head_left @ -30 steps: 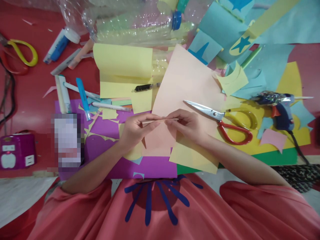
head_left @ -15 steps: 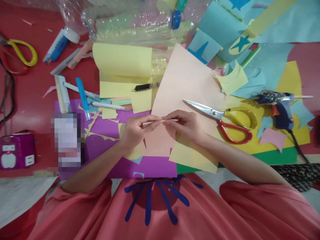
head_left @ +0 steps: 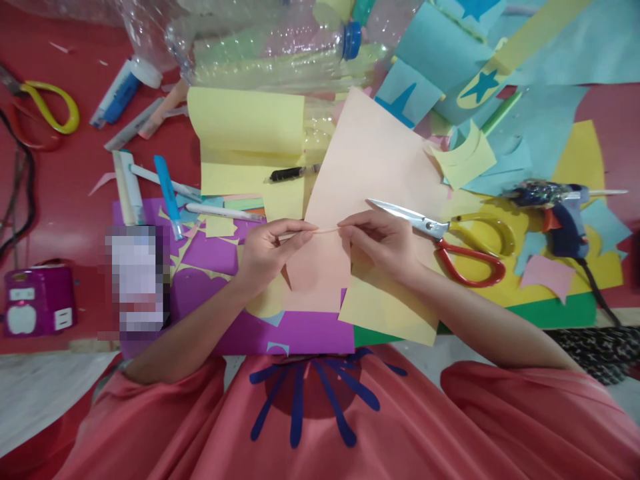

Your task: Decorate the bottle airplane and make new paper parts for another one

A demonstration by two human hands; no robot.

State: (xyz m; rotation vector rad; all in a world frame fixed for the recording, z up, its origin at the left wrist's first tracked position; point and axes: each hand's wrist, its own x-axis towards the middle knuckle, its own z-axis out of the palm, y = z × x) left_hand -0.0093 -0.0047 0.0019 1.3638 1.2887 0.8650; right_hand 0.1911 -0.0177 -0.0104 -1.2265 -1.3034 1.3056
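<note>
Between my hands runs a thin peach paper strip point(head_left: 329, 230), held level above a large peach sheet point(head_left: 375, 153). My left hand point(head_left: 275, 250) pinches its left end between thumb and fingers. The right end is pinched by my right hand point(head_left: 383, 241). Just beyond my right hand lie scissors point(head_left: 437, 230) with one yellow and one red handle, their blades resting on the peach sheet. Yellow paper point(head_left: 390, 303) and purple paper point(head_left: 315, 333) lie under and below the hands.
Pens point(head_left: 167, 197) and a phone point(head_left: 137, 280) lie left, near a purple box point(head_left: 39, 300). A glue gun point(head_left: 565, 227) rests at right. Plastic bottles point(head_left: 265, 50) and blue paper pieces point(head_left: 440, 50) fill the back. Other scissors point(head_left: 50, 107) lie far left.
My hands have moved slightly apart and a little upward, so more of the thin strip shows between the fingertips. The view has shifted slightly.
</note>
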